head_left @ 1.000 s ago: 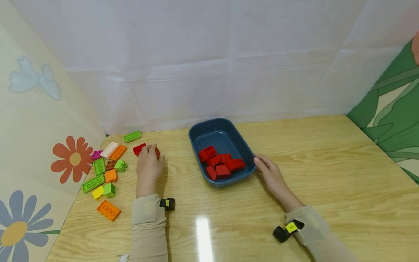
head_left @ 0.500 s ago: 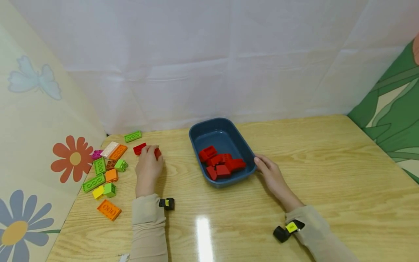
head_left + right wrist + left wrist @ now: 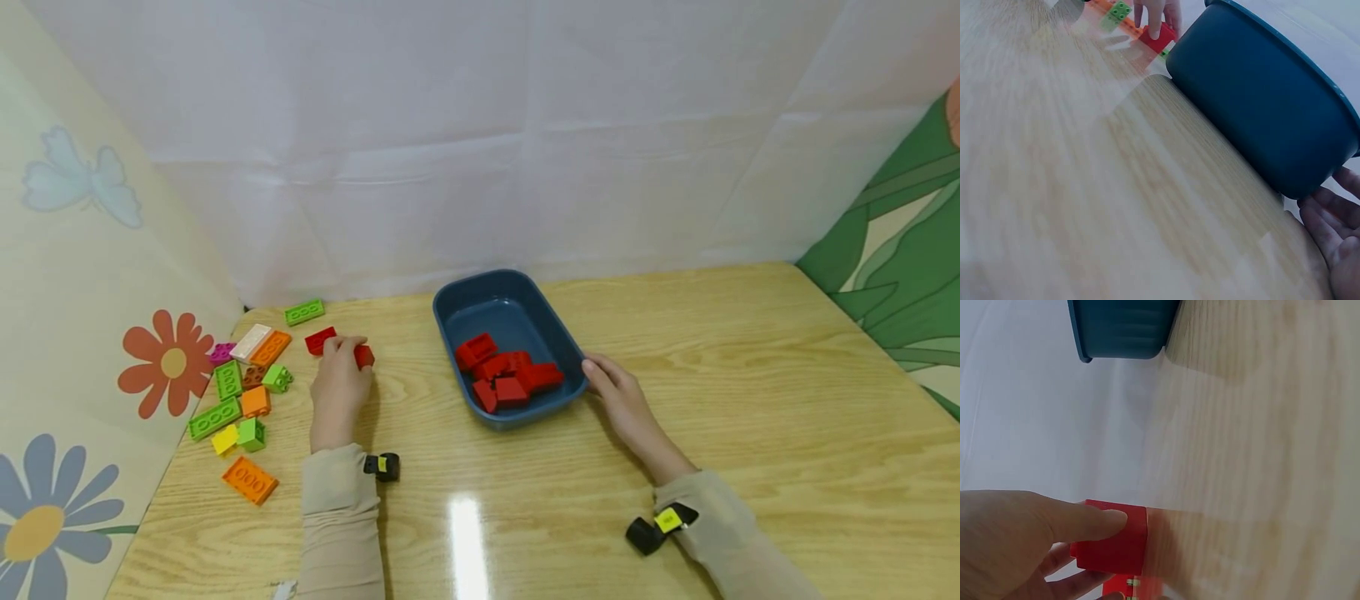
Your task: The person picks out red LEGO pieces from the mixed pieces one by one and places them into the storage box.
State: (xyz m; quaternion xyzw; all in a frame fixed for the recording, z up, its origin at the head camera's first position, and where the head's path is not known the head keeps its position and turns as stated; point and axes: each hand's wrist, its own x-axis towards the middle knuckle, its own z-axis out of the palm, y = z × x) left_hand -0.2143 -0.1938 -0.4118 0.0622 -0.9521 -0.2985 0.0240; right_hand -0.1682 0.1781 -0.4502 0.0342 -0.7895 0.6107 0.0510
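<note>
My left hand [image 3: 341, 387] pinches a red toy brick [image 3: 1116, 540], thumb against one side of it. In the head view this brick shows just right of the fingertips, low over the table or on it; I cannot tell which. Another red brick [image 3: 320, 341] lies just left of the fingers. At the middle stands a dark blue bin [image 3: 480, 287] with several red bricks [image 3: 512, 392] in its near half. My right hand [image 3: 622, 408] holds the bin by its near right corner; in the right wrist view its fingers [image 3: 1325, 219] reach to the bin's base.
Left of my left hand lie loose bricks: a green one [image 3: 303, 312], an orange one [image 3: 250, 481], a yellow one [image 3: 225, 441], a white one [image 3: 251, 343] and others. A white cloth wall [image 3: 480, 167] closes off the table's back. A flowered panel [image 3: 75, 333] stands at left.
The red brick at my left hand has shifted slightly toward me and right, and more of it shows beside the fingers. My right hand and the bin have not visibly moved.
</note>
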